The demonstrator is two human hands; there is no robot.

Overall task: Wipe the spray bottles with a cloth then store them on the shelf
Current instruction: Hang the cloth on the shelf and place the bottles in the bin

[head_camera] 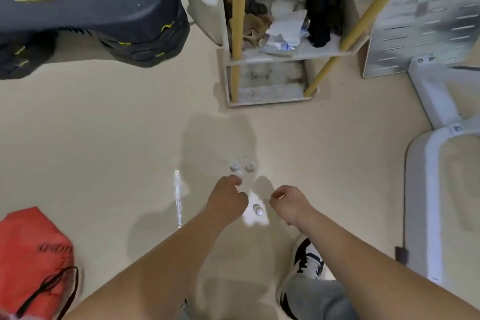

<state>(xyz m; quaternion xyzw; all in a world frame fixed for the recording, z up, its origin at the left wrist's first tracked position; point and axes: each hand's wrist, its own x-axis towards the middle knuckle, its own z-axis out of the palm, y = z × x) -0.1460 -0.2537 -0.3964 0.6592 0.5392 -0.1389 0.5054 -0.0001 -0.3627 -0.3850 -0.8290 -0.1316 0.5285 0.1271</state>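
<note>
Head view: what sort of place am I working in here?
Probably a gym storeroom or equipment corner: a black exercise step platform, a small shelf unit crammed with cloths, and a red drawstring bag on the pale floor.

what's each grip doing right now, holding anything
left grip: fingers curled right beside a small bottle, cannot tell if it holds it
right grip: loosely curled, nothing in it, open
</note>
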